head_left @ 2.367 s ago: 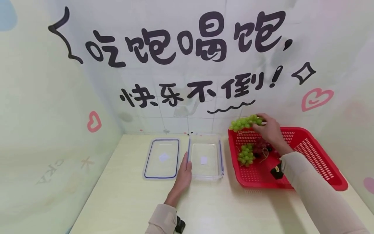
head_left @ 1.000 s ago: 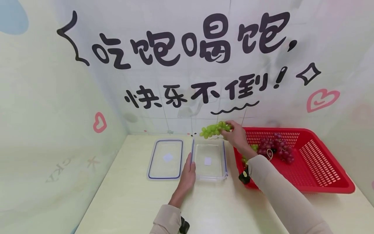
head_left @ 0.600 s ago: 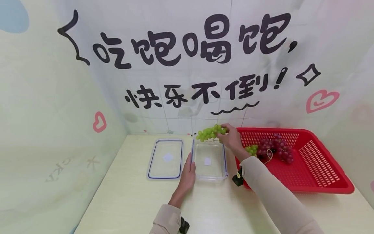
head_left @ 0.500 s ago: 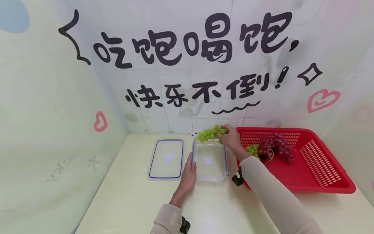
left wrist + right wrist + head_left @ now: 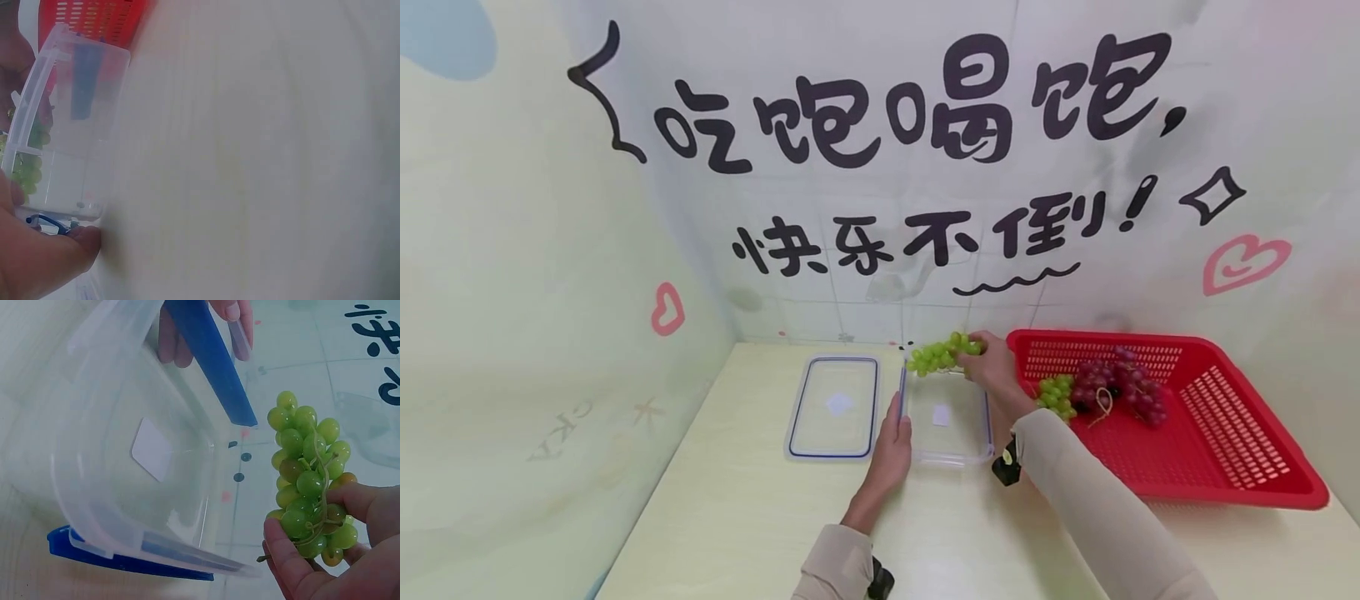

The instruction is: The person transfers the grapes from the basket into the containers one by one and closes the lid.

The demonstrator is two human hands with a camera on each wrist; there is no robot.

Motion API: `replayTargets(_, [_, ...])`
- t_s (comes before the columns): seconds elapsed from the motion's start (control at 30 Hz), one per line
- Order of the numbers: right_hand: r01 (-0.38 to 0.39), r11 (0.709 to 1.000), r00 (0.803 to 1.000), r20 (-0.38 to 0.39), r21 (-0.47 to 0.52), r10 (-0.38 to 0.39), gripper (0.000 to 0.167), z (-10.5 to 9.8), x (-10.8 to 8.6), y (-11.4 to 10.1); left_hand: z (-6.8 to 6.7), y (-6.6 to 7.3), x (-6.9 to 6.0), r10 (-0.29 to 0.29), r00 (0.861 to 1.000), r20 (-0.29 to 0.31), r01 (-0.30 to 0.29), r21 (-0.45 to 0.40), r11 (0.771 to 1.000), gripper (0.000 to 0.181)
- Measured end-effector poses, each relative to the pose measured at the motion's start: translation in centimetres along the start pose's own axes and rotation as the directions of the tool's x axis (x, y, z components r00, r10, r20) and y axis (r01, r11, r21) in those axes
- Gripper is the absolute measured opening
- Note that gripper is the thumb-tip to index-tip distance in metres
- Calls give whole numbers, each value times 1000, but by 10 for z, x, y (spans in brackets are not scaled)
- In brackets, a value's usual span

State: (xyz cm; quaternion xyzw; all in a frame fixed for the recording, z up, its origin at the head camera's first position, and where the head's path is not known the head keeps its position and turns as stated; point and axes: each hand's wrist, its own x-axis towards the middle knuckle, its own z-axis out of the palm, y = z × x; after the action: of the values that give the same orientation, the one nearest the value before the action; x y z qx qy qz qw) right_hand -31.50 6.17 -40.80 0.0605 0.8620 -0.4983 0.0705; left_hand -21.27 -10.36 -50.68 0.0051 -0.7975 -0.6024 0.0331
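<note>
My right hand pinches a bunch of green grapes above the back end of a clear plastic food container. In the right wrist view the grape bunch hangs between thumb and fingers, its stem showing, beside the container's rim. My left hand holds the container's left wall, where a blue-edged side flap stands up. In the left wrist view the thumb and fingers of the left hand close on that wall. Inside the container only a white label shows on the bottom.
Left of the container lies a clear lid with a blue seal. A red plastic basket stands at the right, holding more green grapes and dark red grapes. A printed wall covering rises behind the table.
My right hand has carried the green grapes leftward from over the basket to the container's back end, then slightly lower. The left hand stays at the container. The view shifts slightly.
</note>
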Motion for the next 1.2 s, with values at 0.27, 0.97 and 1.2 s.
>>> replayTargets(0.27, [-36, 999, 999, -29, -38, 34, 50, 2, 3, 5, 3, 0, 1, -1, 1000, 8, 1, 6, 1000, 53])
replayTargets(0.97, [18, 982, 998, -55, -188, -29, 45, 16, 1, 3, 1, -1, 0, 4, 1000, 0, -4, 20, 1000, 53])
replayTargets(1.2, [-3, 980, 998, -67, -198, -11, 41, 21, 2, 3, 1, -2, 0, 9, 1000, 4, -9, 7, 1000, 53])
